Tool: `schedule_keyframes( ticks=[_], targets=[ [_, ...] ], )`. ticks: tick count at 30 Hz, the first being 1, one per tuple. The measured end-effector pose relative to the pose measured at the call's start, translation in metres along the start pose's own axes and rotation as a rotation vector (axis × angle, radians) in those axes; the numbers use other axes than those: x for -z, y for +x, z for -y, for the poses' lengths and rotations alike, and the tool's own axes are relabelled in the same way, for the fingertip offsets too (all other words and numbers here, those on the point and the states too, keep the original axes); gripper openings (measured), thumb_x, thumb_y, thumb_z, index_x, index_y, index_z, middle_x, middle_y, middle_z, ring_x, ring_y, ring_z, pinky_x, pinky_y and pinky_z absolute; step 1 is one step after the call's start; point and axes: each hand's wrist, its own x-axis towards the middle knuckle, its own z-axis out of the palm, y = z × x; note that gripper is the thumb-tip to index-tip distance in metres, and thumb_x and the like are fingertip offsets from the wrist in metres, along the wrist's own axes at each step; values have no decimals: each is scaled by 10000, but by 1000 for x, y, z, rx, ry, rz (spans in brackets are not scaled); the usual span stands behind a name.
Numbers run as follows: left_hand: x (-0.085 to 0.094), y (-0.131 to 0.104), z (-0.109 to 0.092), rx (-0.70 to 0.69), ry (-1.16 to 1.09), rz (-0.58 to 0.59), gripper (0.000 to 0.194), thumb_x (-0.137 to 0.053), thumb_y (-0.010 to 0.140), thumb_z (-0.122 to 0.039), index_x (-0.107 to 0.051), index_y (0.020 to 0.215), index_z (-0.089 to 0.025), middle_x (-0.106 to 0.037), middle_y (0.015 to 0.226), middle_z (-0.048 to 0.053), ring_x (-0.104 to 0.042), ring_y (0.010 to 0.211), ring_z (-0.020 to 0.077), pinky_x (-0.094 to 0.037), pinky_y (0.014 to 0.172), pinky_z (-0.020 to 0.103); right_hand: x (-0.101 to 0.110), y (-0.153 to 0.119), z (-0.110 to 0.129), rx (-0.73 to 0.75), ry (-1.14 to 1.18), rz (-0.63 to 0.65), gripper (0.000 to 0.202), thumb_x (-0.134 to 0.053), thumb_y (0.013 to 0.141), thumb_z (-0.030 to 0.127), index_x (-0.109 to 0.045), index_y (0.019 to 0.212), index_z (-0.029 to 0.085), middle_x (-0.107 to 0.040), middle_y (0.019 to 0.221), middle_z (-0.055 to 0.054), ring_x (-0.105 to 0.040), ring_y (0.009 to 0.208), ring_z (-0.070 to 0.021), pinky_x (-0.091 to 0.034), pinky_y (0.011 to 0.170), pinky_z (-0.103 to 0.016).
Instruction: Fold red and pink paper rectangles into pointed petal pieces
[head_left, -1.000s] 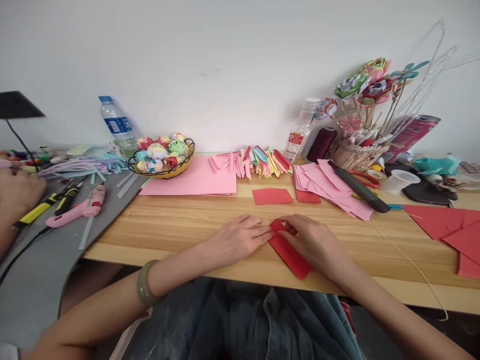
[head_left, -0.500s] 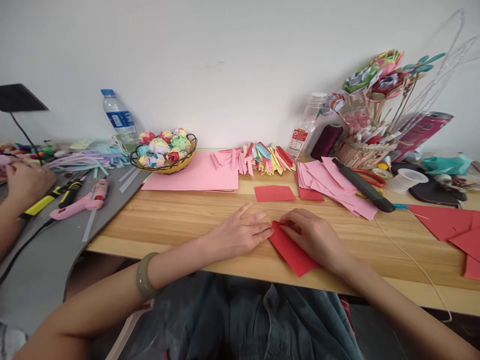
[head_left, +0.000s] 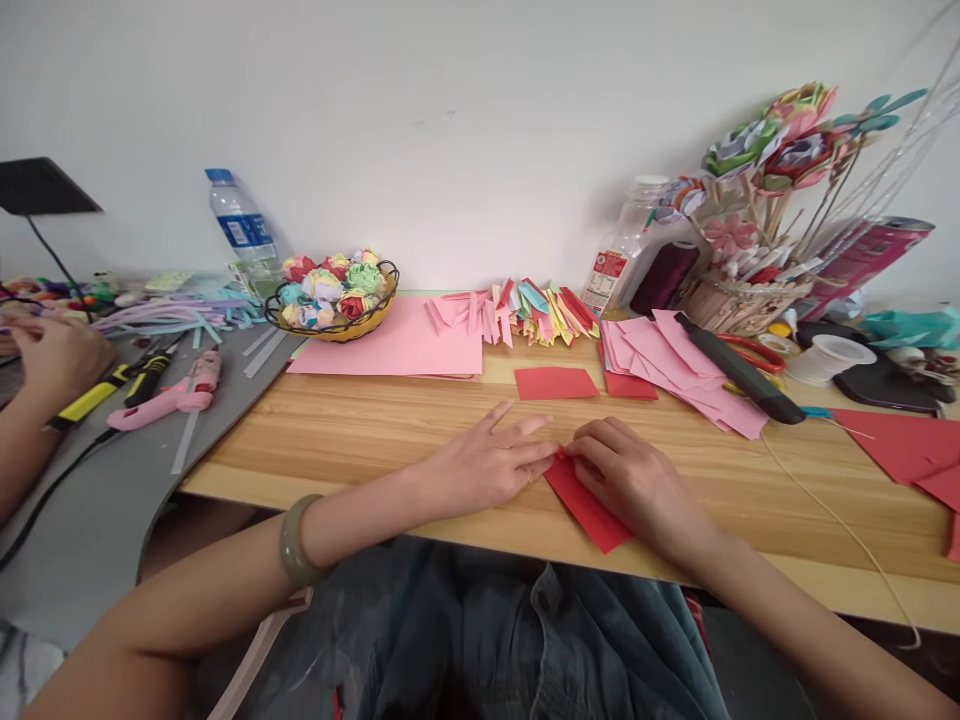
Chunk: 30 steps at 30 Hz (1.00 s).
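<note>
So my red paper (head_left: 589,506) is a plain, bright piece lying slantwise near the front edge of the desk (head_left: 465,532), lower end angled to the right. Its top end's pinched up a bit under my fingers (head_left: 553,449), and my hand hides part of its right side.

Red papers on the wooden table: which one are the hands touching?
The slanted sheet by the table's front edge: left hand and right hand meet at its far end. Other red pieces lie farther back or right, untouched.
</note>
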Motion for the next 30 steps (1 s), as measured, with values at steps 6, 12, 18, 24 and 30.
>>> schedule_keyframes(
  ticks=[6,12,18,24,30],
  targets=[
    [3,-2,3,-43,-15,63,318,-315,969,-166,-515,1215,-190,-513,1310,39,-272,1334,239,-225,1056,567,0,1,0,22,-16,-1,237,-372,850,81,-600,837,143,-580,822,-105,-521,791,-215,-465,695,-346],
    [1,-2,5,-33,-43,73,312,-323,970,-189,-516,1215,-211,-513,1311,16,-279,1331,229,-189,1069,564,1,2,0,47,-33,16,255,-360,856,85,-608,834,143,-579,810,-104,-518,781,-214,-465,684,-343],
    [2,0,10,-16,-114,119,323,-327,964,-191,-505,1232,-209,-521,1300,1,-318,1305,242,-154,1072,574,1,3,-1,70,-66,41,251,-368,864,86,-609,817,141,-580,811,-104,-511,780,-226,-450,684,-359],
    [2,0,11,-15,-153,139,342,-336,948,-167,-483,1257,-176,-513,1309,13,-304,1304,250,-154,1070,566,3,1,-1,80,-105,62,250,-379,879,95,-622,932,124,-581,857,-110,-523,802,-225,-466,696,-355],
    [0,-1,11,-21,-160,129,360,-366,925,-137,-474,1268,-169,-499,1324,20,-311,1294,259,-162,1069,552,10,-2,-1,129,-138,116,247,-394,896,129,-639,924,129,-574,885,-117,-521,814,-228,-469,709,-373]
  ],
)
